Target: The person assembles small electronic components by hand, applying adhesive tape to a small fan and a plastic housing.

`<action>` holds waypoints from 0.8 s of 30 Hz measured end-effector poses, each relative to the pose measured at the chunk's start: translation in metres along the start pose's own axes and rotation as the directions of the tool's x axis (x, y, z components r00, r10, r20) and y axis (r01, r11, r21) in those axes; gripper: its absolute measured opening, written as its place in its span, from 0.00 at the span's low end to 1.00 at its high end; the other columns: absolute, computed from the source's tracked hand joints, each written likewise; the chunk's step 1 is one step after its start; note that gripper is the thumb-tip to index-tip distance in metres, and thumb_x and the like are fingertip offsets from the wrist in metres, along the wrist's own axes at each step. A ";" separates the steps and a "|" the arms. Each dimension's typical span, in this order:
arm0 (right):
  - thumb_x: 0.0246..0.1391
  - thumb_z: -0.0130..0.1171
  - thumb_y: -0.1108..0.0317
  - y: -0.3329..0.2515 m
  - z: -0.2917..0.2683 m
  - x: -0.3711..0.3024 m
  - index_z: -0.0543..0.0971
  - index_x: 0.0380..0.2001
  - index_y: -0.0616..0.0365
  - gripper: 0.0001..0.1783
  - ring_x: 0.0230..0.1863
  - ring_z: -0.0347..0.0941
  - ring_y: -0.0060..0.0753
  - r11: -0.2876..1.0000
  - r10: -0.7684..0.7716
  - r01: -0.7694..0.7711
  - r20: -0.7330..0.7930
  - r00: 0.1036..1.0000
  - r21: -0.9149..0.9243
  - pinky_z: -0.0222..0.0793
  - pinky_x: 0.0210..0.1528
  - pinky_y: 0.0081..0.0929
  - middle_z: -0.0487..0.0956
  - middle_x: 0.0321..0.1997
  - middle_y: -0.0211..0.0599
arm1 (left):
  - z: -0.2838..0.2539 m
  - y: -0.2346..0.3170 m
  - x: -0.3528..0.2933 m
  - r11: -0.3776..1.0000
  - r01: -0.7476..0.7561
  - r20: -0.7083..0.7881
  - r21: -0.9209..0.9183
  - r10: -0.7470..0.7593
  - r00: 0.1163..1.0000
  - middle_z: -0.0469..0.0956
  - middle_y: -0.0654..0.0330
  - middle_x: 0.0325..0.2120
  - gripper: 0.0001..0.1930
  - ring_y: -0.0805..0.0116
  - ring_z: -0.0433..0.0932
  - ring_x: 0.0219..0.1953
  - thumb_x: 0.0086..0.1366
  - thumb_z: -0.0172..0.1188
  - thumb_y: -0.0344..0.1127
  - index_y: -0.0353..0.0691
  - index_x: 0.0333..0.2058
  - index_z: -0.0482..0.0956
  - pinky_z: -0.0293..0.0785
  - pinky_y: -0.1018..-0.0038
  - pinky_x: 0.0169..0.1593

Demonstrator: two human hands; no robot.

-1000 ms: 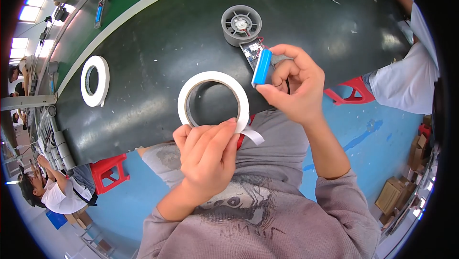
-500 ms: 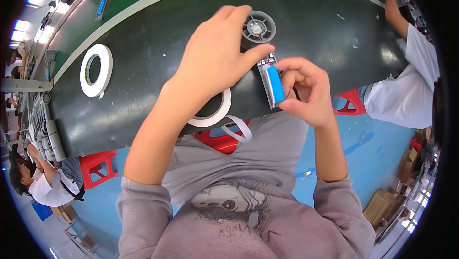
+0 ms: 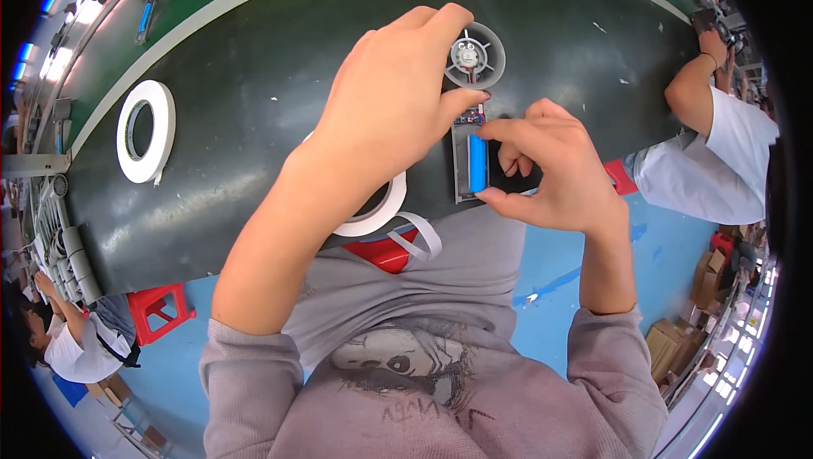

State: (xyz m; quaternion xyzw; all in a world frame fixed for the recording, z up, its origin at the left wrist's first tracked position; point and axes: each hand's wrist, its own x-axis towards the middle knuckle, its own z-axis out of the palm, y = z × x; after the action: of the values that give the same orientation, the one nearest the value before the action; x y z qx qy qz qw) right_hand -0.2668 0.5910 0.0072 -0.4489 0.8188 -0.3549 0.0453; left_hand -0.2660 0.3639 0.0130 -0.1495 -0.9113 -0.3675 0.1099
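Where the grey trousers (image 3: 406, 294) of the seated person meet the edge of the black table (image 3: 229, 150), a loose white tape end (image 3: 430, 239) curls over, with something red (image 3: 381, 254) behind it, too hidden to name. The near tape roll (image 3: 385, 215) that it comes from lies flat just beyond, largely covered by the left forearm.

To the right of that roll, a long grey casing (image 3: 461, 163) points its end toward the person. A blue cylinder (image 3: 478, 164) lies lengthwise along its right side; whether it is fully seated cannot be told. The right hand (image 3: 555, 167) pinches this cylinder end to end, thumb at the near end and forefinger at the far one, the other fingers curled in.

Farther up, small wires and a circuit board (image 3: 470, 118) show between the casing and a round grey fan housing (image 3: 468, 56) with spokes. The left hand (image 3: 385, 91) grasps this housing from its left, fingertips at the rim and thumb across the lower side.

Well apart to the left lies a second tape roll (image 3: 164, 124). At the right, a co-worker in a white shirt (image 3: 741, 141) sits at the same table. Past the white border strip, a similar unit (image 3: 146, 17) rests on green.
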 end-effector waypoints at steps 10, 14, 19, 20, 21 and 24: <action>0.33 0.78 0.69 -0.001 0.007 0.002 0.82 0.45 0.57 0.29 0.21 0.70 0.25 0.999 0.006 -0.006 -0.007 1.000 -0.040 0.65 0.38 0.28 0.74 0.20 0.23 | 0.001 -0.003 -0.002 0.999 -0.034 -0.032 -0.009 0.034 0.999 0.79 0.52 0.36 0.27 0.56 0.78 0.30 0.52 0.76 0.31 0.38 0.50 0.76 0.75 0.63 0.38; 0.35 0.78 0.71 -0.004 0.005 0.003 0.83 0.46 0.58 0.29 0.22 0.70 0.25 0.999 0.027 -0.026 0.020 0.999 -0.038 0.65 0.38 0.27 0.74 0.21 0.24 | 0.001 -0.004 -0.003 0.999 -0.036 -0.032 0.008 0.036 0.999 0.80 0.52 0.37 0.28 0.56 0.80 0.31 0.52 0.76 0.31 0.38 0.51 0.76 0.76 0.63 0.38; 0.41 0.75 0.76 -0.004 0.006 -0.005 0.83 0.48 0.60 0.26 0.23 0.68 0.21 0.970 0.175 -0.172 -0.004 0.984 0.173 0.64 0.35 0.22 0.77 0.25 0.28 | -0.001 -0.004 -0.004 1.000 -0.022 -0.025 0.014 0.022 0.999 0.80 0.52 0.37 0.28 0.55 0.80 0.32 0.52 0.76 0.31 0.38 0.51 0.76 0.76 0.62 0.39; 0.45 0.73 0.77 -0.003 0.008 -0.008 0.82 0.49 0.62 0.24 0.24 0.67 0.18 0.944 0.268 -0.229 -0.144 0.953 0.239 0.63 0.34 0.19 0.77 0.27 0.27 | -0.001 -0.002 -0.004 0.999 -0.034 -0.027 0.022 0.035 0.999 0.80 0.52 0.37 0.27 0.54 0.80 0.32 0.52 0.76 0.31 0.38 0.51 0.76 0.76 0.62 0.39; 0.49 0.70 0.79 -0.004 0.009 -0.011 0.82 0.50 0.63 0.22 0.24 0.65 0.16 0.911 0.360 -0.272 -0.274 0.892 0.311 0.62 0.33 0.17 0.78 0.30 0.27 | 0.000 -0.002 -0.003 0.998 -0.047 -0.028 0.029 0.047 0.998 0.80 0.52 0.37 0.27 0.54 0.80 0.32 0.53 0.76 0.31 0.38 0.51 0.76 0.76 0.62 0.39; 0.53 0.66 0.79 -0.019 0.019 -0.005 0.80 0.51 0.67 0.20 0.25 0.63 0.12 0.789 0.533 -0.420 -0.162 0.830 0.448 0.60 0.30 0.15 0.80 0.34 0.26 | -0.001 -0.003 -0.005 0.998 -0.045 -0.030 0.038 0.046 0.998 0.80 0.52 0.37 0.27 0.54 0.80 0.32 0.53 0.76 0.32 0.38 0.51 0.76 0.76 0.62 0.40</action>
State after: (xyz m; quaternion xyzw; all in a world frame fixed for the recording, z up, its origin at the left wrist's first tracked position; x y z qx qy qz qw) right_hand -0.2425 0.5779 0.0033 -0.1520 0.8153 -0.5483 0.1074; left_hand -0.2629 0.3600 0.0103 -0.1627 -0.9125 -0.3502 0.1349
